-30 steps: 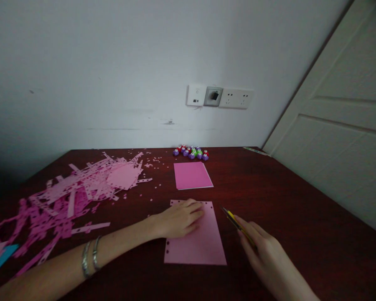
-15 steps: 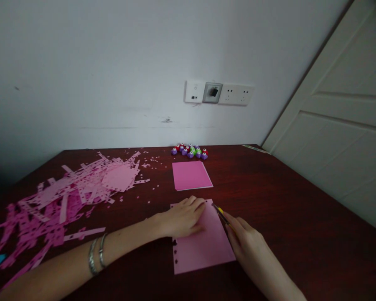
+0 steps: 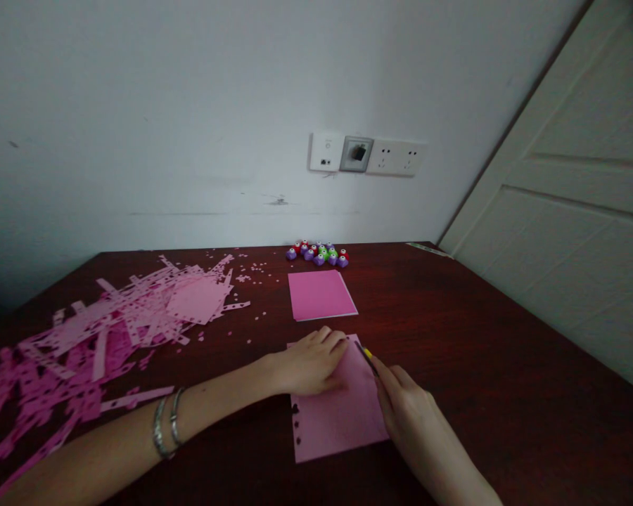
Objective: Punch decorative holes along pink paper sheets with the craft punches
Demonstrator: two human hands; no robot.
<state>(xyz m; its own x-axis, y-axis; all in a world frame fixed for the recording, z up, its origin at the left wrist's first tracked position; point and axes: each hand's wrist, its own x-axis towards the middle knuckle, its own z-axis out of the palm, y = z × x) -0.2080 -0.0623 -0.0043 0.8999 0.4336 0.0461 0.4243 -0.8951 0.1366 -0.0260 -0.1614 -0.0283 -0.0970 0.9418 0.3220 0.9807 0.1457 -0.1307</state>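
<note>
A pink sheet of paper [image 3: 342,422] lies on the dark red-brown table, with small shaped holes punched along its left edge and upper border. My left hand [image 3: 314,362] rests flat over its upper left part, fingers stretched out and palm down. In my right hand [image 3: 408,407] is a slim yellow and dark utility knife [image 3: 368,355]. Its tip points up and left, by the sheet's upper right corner. My fingers hide most of the handle, and that hand covers part of the sheet's right edge.
Behind the sheet lies a stack of brighter pink paper [image 3: 321,295]. Several small purple, red and green punches [image 3: 319,254] stand near the wall. A heap of punched pink strips [image 3: 137,309] spreads over the left side, with tiny cut-outs [image 3: 250,270] scattered beside it.
My right hand and the knife have shifted slightly left, further over the sheet's right edge. My left hand stays pressed on the paper. The view has moved a little.
</note>
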